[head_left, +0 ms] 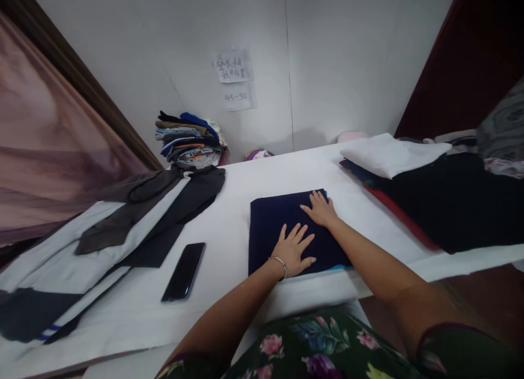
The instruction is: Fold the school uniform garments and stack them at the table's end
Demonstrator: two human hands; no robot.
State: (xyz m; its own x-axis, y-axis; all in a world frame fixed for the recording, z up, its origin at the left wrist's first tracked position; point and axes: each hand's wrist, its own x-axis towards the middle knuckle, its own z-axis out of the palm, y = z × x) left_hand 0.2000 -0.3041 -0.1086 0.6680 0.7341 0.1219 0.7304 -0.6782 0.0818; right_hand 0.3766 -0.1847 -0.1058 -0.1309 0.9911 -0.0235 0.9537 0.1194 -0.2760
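A navy blue piece of clothing (270,221), folded into a flat rectangle, lies near the front edge of the white-covered table. Bits of light blue show at its lower and upper right edges. My left hand (293,249), with a bracelet at the wrist, rests flat on its lower middle with fingers spread. Toward the upper right corner, my right hand (320,209) presses flat on the same cloth, fingers spread too. Neither hand grips anything.
A black phone (184,272) lies left of the folded cloth. Grey and dark jackets (143,215) cover the table's left side. Dark clothes (462,199) with a white folded piece (393,154) lie at right. A clothes stack (190,139) stands by the wall under paper notes (234,68).
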